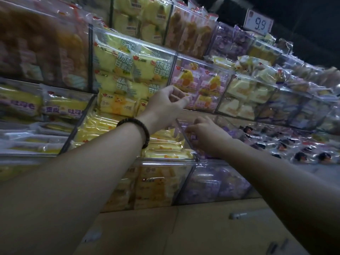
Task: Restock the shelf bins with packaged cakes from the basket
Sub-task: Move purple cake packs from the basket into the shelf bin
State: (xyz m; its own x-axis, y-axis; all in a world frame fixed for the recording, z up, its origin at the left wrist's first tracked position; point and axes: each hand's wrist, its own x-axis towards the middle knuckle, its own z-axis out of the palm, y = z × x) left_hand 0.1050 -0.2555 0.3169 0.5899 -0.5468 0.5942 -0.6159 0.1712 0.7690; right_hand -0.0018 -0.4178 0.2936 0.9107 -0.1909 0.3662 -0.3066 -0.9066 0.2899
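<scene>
Shiny purple cake packet (193,138) gripped in my right hand (204,134) inside the clear bin (211,163) of purple packets (230,183), left hand (165,104) above that bin, fingers curled, hold unclear

Clear plastic bins (202,61) in tiers, crammed with wrapped cakes. Just beyond the left fingers (174,97), upright in rows: pink-and-yellow packs (211,85). Left of the right fingers (190,130), stacked flat: yellow packs (165,146). Pinched in those fingers, low inside a bin: one purple pack (193,138).
</scene>
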